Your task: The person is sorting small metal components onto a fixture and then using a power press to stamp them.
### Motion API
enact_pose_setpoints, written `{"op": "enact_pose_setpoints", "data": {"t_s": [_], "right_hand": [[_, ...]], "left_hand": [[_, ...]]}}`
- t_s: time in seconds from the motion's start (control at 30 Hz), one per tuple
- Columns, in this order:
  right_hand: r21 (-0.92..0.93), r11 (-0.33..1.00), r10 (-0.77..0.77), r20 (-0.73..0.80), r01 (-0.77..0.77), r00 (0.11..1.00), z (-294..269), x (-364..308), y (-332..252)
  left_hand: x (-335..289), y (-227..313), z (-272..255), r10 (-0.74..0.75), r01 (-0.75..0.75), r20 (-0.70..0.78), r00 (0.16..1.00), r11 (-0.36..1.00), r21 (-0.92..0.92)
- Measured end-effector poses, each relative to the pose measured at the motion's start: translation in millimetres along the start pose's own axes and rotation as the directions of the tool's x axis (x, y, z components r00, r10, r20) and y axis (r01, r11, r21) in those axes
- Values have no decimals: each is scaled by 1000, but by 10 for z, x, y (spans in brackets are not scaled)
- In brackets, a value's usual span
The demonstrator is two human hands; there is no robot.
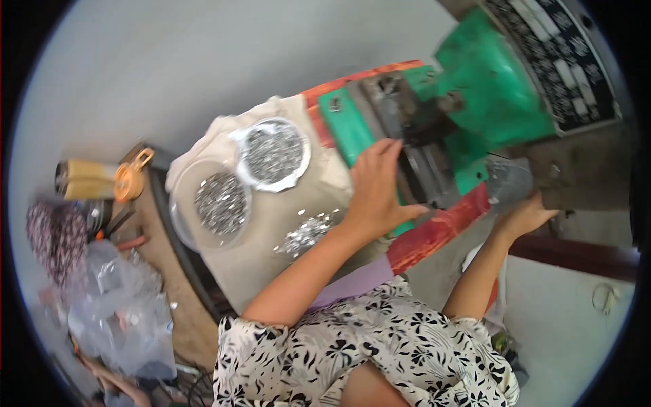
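I saw the left hand (pixel 375 193) lying flat on the green press machine (pixel 475 102), its fingers (pixel 388 152) close together at the dark metal block (pixel 424 159) and holding nothing. The right hand (pixel 525 217) reached under the machine's right side; I could not tell how its fingers sat. A silver bowl (pixel 273 154), a clear bowl (pixel 211 203) and a loose pile (pixel 306 234) of tiny shiny metal bits lay on the cloth-covered counter (pixel 264 261).

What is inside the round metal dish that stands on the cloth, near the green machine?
The metal dish holds a heap of small shiny metal pieces, which fills most of it up to the rim. The heap covers the bottom of the dish. The pieces are too small to tell their exact shape.
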State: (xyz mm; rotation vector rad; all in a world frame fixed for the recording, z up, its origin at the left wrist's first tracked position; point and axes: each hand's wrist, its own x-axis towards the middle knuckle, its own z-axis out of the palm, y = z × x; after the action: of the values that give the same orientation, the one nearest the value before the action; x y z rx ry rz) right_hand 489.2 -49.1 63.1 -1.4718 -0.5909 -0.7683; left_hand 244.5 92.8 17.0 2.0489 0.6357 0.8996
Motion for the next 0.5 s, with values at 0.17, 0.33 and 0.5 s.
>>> {"op": "enact_pose_setpoints", "data": {"t_s": [0.17,0.33,0.5], "right_hand": [[-232,934,330,849,-270,413,295,-541,-283],[-209,874,321,926,-440,198,441,-398,-283],[-146,958,254,829,-246,498,126,-607,-595]], "left_hand": [[-68,63,-23,-36,36,-11,999,999,-17],[-118,109,-45,-91,92,16,996,995,-48],[-182,130,-103,-46,47,12,999,991,-124]]}}
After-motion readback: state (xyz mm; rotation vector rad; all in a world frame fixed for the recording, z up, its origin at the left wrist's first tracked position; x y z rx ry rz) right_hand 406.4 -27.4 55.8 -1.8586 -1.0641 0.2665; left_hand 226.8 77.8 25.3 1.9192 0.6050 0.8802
